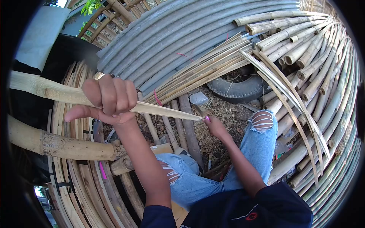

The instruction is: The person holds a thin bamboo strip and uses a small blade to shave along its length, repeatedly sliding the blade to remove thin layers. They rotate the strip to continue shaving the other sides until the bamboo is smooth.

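A long pale bamboo strip (163,110) runs from the left edge of the view to a narrow end near the middle. My left hand (108,99) is wrapped round it, with the thumb stretched to the left beneath. Close to the strip's far end, my right hand (213,125) is closed on the handle of a knife (199,110). The blade points up and left, next to the strip's tip. A bit of pink shows at the handle; the fingers hide the rest.
A thick bamboo pole (76,146) lies at the left over stacked strips (81,178). Bundled thin strips (197,72), a tyre (237,90) and corrugated sheets (159,34) are ahead. Bamboo poles (330,98) fill the right, beside my knee (262,121).
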{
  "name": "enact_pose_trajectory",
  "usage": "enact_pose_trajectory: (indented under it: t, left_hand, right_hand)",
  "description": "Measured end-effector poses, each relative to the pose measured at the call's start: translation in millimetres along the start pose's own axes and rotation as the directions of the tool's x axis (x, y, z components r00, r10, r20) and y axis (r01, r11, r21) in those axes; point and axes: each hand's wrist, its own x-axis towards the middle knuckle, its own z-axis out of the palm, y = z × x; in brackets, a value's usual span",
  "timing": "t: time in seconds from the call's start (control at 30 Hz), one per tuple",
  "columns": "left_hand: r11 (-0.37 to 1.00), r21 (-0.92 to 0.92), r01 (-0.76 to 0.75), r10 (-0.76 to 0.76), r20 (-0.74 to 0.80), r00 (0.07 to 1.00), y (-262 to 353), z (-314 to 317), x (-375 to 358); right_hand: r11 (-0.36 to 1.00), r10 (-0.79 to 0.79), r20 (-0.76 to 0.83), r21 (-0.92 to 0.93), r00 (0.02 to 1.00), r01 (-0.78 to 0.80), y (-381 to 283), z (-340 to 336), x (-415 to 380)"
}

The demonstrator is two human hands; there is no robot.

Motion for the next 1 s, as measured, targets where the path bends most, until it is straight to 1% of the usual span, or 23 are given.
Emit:
enact_pose_trajectory:
  t: [0.07,0.1,0.17,0.2,0.27,0.3,0.33,0.4,0.43,0.47,0.5,0.53,0.57,0.6,0.63,0.7,0.73,0.77,0.83,0.87,0.93,0.97,1.0]
  left_hand:
    - [0.99,-0.142,0.012,0.002,0.097,0.995,2,3,1]
    - [0.989,-0.149,0.023,-0.009,0.095,0.995,-7,-1,1]
    - [0.993,-0.111,0.05,-0.035,0.133,0.99,-6,1,2]
    - [0.991,-0.129,0.047,-0.029,0.141,0.99,-7,1,3]
    - [0.992,-0.122,0.038,-0.02,0.14,0.99,-7,-3,4]
    - [0.993,-0.112,0.03,-0.014,0.141,0.99,-8,-4,5]
    - [0.993,-0.111,0.035,-0.02,0.137,0.99,-8,-3,5]
    - [0.976,-0.211,0.046,-0.026,0.096,0.995,-8,0,5]
    - [0.976,-0.211,0.047,-0.029,0.09,0.996,-10,0,7]
    - [0.967,-0.242,0.074,-0.031,0.179,0.983,-13,-1,10]
    - [0.957,-0.271,0.102,-0.026,0.271,0.962,-15,0,12]
    - [0.957,-0.272,0.101,-0.024,0.271,0.962,-15,1,11]
    - [0.963,-0.255,0.083,-0.021,0.236,0.971,-13,0,10]
    - [0.969,-0.236,0.069,-0.021,0.201,0.979,-12,-1,9]
    - [0.969,-0.237,0.077,-0.031,0.19,0.981,-11,-3,8]
    - [0.973,-0.202,0.114,-0.043,0.328,0.944,-10,-7,11]
    - [0.973,-0.2,0.111,-0.042,0.321,0.946,-10,-5,9]
    - [0.977,-0.179,0.116,-0.054,0.318,0.947,-10,-4,10]
    - [0.98,-0.158,0.12,-0.062,0.332,0.941,-9,-3,13]
    - [0.979,-0.161,0.122,-0.064,0.322,0.944,-7,-6,12]
    - [0.977,-0.169,0.13,-0.077,0.29,0.954,-6,-6,9]
    - [0.974,-0.185,0.128,-0.068,0.299,0.952,-7,-5,10]
    - [0.972,-0.198,0.124,-0.058,0.307,0.95,-9,-4,9]
  right_hand:
    - [0.975,-0.224,-0.136,-0.038,0.965,0.221,-21,4,-24]
    - [0.976,-0.216,-0.139,-0.027,0.967,0.214,-10,7,-20]
    - [0.986,-0.164,-0.238,-0.049,0.957,0.157,6,22,-28]
    - [0.986,-0.163,-0.228,-0.078,0.96,0.149,39,34,-13]
    - [0.986,-0.161,-0.253,-0.073,0.954,0.148,52,42,0]
    - [0.986,-0.164,-0.279,-0.068,0.946,0.151,53,43,3]
    - [0.987,-0.161,-0.275,-0.062,0.948,0.149,35,36,-7]
    - [0.978,-0.207,-0.244,-0.035,0.947,0.205,5,24,-31]
    - [0.979,-0.203,-0.239,-0.032,0.95,0.202,22,32,-22]
    - [0.988,-0.147,-0.222,0.002,0.964,0.152,50,45,-8]
    - [0.994,-0.093,-0.206,0.033,0.974,0.102,53,44,-6]
    - [0.994,-0.093,-0.207,0.031,0.974,0.101,56,43,-6]
    - [0.992,-0.128,-0.216,-0.019,0.968,0.127,58,40,-2]
    - [0.986,-0.165,-0.221,-0.066,0.961,0.154,48,34,-2]
    - [0.987,-0.157,-0.212,-0.056,0.965,0.148,30,33,-14]
    - [0.97,-0.24,-0.257,-0.019,0.936,0.243,-6,21,-40]
    - [0.986,-0.165,-0.244,-0.079,0.956,0.15,13,30,-24]
    - [0.985,-0.166,-0.243,-0.083,0.956,0.15,34,35,-14]
    - [0.991,-0.128,-0.208,-0.055,0.97,0.12,38,26,-8]
    - [0.991,-0.134,-0.216,-0.055,0.967,0.124,38,27,-4]
    - [0.977,-0.206,-0.227,0.013,0.952,0.214,-4,21,-32]
    - [0.966,-0.241,-0.232,0.042,0.943,0.257,-13,18,-39]
    - [0.969,-0.228,-0.242,0.041,0.943,0.244,-13,18,-40]
